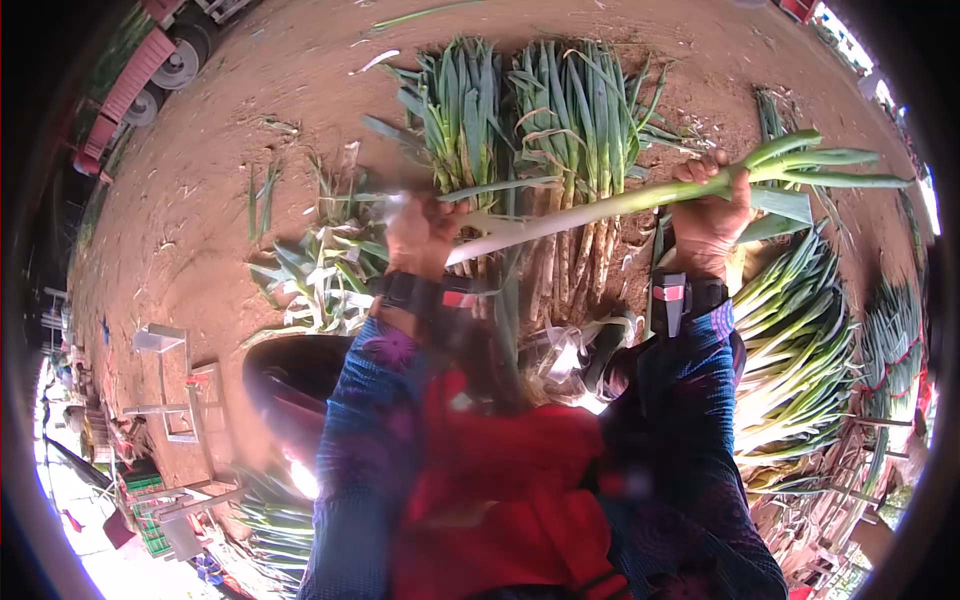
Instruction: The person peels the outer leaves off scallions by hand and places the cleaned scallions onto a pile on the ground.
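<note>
1. The right grip (712, 200) is closed around the green part of a leek (600, 210); the left grip (425, 228) is blurred, so I cannot tell how far it is closed or what it has hold of.
2. The surface is brown ground (190, 260), strewn with scraps of leaf.
3. At the far left stand a vehicle's wheels (180, 65); at the left is a metal frame (157, 338), with a green crate (150, 515) at the near left.
4. Open ground spreads left of the left grip and on the far side of the two bundles (580, 110).
5. Room is tighter elsewhere: trimmings (320, 280) lie just left of the left grip, and a leek pile (790, 350) fills the right side, near the right forearm.
6. The leek slants across in front of the person, above the bundles' stems: white end beside the left wrist, leaves fanning out to the right past the right grip.
</note>
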Motion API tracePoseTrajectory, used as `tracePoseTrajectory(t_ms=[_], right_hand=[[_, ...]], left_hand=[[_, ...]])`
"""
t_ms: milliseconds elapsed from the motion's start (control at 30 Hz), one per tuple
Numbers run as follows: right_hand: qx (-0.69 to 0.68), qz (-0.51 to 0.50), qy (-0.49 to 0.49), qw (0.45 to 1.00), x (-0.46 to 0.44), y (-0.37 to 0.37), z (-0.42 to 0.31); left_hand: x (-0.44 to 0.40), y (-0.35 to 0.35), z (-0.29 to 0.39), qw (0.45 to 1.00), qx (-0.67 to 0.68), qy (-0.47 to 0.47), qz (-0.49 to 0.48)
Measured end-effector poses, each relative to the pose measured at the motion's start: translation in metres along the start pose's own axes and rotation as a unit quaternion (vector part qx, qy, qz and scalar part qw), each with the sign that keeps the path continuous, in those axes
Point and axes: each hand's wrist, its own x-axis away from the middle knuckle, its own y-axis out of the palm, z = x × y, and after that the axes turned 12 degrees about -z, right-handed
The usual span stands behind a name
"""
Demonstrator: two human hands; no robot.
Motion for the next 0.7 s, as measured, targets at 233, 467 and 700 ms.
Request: tracePoseTrajectory(t_ms=[233,467,700], right_hand=[[0.018,0.003,-0.023,1.0,0.001,-0.01,-0.028],[-0.008,-0.02,-0.029,0.999,0.001,-0.025,-0.066],[-0.096,-0.005,-0.03,0.995,-0.004,-0.006,-0.087]], left_hand=[[-0.02,-0.111,0.084,0.922,-0.356,0.142,0.053],[-0.001,-0.124,0.218,0.894,-0.332,0.208,0.217],[-0.002,-0.15,0.286,0.579,-0.729,0.263,0.253]])
